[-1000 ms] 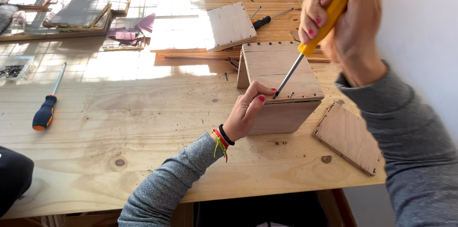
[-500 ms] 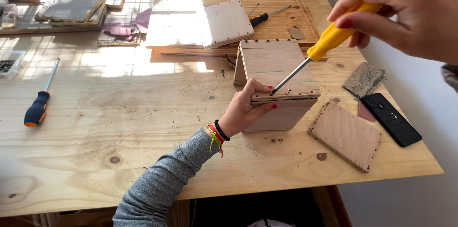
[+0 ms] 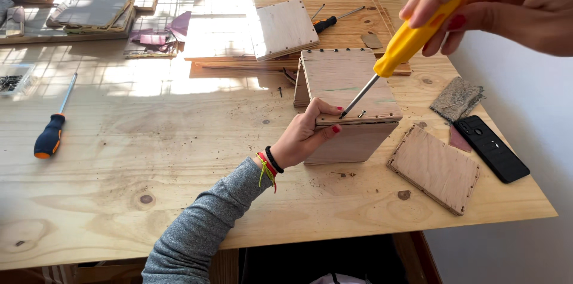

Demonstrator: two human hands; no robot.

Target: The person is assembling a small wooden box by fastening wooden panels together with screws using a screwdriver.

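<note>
A small plywood box [image 3: 352, 90] stands near the middle right of the wooden table [image 3: 179, 159]. My left hand [image 3: 307, 136] grips its near left corner, thumb on the top panel. My right hand [image 3: 507, 0], high at the upper right, holds a yellow-handled screwdriver [image 3: 401, 51]. Its thin shaft slants down to the left and the tip rests at the front edge of the box top, right beside my left thumb. A loose screw [image 3: 362, 114] lies on the top panel just right of the tip.
A flat plywood panel [image 3: 434, 168] lies right of the box, with a black phone [image 3: 490, 147] and a grey sanding pad [image 3: 458, 98] beyond it. A blue-and-orange screwdriver [image 3: 52, 126] lies at the far left. More wood panels [image 3: 283, 28] and another screwdriver [image 3: 329, 20] sit behind.
My right hand has risen toward the upper right. The screwdriver tip stays at the front edge of the box top. My left hand keeps its grip on the corner.
</note>
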